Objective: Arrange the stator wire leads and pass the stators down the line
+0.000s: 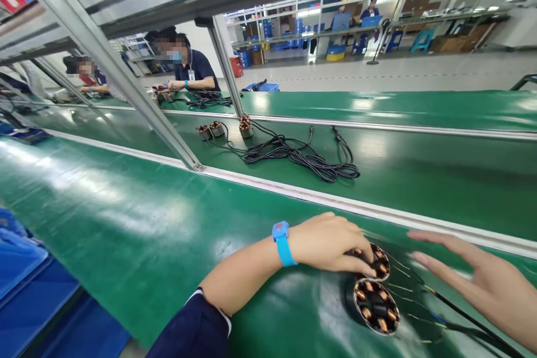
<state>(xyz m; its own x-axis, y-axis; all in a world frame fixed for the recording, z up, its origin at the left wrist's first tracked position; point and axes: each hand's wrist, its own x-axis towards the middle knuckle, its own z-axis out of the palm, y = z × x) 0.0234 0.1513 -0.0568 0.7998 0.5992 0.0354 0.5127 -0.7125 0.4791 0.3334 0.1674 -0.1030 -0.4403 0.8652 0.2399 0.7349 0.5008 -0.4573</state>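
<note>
My left hand (pixel 331 241), with a blue band at its wrist, is wrapped over the farther motor stator (pixel 381 264), thumb on its near rim and fingers over the far side. Part of that stator is hidden beneath the hand. Just nearer to me lies a second motor stator (pixel 376 306), a round dark housing with copper windings facing up and right. Thin bare leads run from both toward black cables (pixel 472 330). My right hand (pixel 486 279) hovers by these leads at the right edge, thumb and fingers apart, with nothing visible in it.
Beyond a white rail (pixel 293 189), three wound stators (pixel 246 127) and coiled black cables (pixel 293 152) lie on a green belt. A slanted metal post (pixel 138 84) rises at left. Blue bins (pixel 33 285) stand lower left. Co-workers (pixel 195 70) sit across the line.
</note>
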